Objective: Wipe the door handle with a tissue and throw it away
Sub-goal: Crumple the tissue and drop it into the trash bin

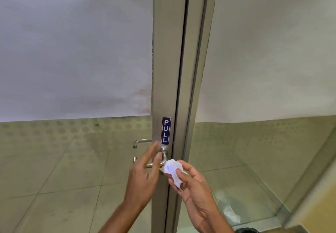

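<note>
The right hand (pixel 190 183) pinched a crumpled white tissue (pixel 173 172) between thumb and fingers, the wad held just at the outer bend of the lever door handle (pixel 163 155) on the metal door stile (pixel 161 69). Whether the tissue was touching the metal or sitting just short of it could not be told. The left hand (pixel 143 171) was spread, fingers extended, with its fingertips (pixel 160 155) lying against or just before the handle near the rose, below the blue PULL label (pixel 166 130). It gripped nothing.

Judged risks from this position:

1. Partial coverage. The tissue was bunched small and met only the end of the lever; the neck by the rose and the underside would likely be missed unless the wad was reopened or worked round the bar.
2. Recontamination. The bare left fingers sat on or near the part to be cleaned and could soil it again after wiping.
3. Lever movement. Pressure from the wipe could depress the handle and unlatch the door, letting it swing toward the person.
4. Tearing. A thin tissue dragged over the lever's edges might shred and leave fragments.
5. Disposal. No bin was clearly visible; a dark object at the bottom edge could not be identified.

A second handle (pixel 141 142) showed through the glass panel (pixel 72 51), on the far side.
</note>
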Demonstrator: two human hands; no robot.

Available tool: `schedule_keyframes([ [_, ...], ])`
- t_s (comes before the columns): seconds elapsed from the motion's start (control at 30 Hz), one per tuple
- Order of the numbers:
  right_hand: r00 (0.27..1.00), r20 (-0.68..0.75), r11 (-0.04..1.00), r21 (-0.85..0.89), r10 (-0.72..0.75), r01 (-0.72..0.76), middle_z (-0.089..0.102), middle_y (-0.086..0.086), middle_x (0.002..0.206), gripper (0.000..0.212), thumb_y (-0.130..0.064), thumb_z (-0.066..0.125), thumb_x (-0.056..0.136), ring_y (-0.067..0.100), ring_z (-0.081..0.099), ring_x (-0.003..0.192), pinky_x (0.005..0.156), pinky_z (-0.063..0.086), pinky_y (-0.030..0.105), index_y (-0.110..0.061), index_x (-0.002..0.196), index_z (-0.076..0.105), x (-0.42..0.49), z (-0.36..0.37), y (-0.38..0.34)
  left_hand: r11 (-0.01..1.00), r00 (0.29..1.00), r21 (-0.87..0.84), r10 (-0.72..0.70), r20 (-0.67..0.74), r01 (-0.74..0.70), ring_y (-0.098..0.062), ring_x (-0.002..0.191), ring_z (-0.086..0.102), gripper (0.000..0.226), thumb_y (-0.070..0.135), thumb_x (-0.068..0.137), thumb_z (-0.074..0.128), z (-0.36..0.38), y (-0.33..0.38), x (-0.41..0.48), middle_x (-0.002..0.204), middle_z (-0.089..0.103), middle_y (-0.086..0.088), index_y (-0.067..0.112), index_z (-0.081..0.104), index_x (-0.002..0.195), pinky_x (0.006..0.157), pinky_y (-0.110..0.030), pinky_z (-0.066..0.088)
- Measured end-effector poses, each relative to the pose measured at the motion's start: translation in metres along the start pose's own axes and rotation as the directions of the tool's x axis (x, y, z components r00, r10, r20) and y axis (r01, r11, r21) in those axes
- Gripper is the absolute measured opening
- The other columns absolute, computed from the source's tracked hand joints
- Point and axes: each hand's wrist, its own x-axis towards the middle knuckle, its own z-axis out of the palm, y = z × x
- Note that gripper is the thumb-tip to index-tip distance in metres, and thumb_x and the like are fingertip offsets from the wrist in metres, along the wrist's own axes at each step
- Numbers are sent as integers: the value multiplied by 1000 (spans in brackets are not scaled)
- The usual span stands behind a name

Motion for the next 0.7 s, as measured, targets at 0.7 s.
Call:
schedule_keyframes([
  [0.7,982,-157,867,-469,108,-170,78,13,98,58,17,50,83,22,71,83,75,57,30,-16,129,56,-200,-111,8,675,688,-258,-504,523,691,-19,65,71,9,5,89,76,74,16,-218,86,79,-23,-1,77,95,60,-30,64],
])
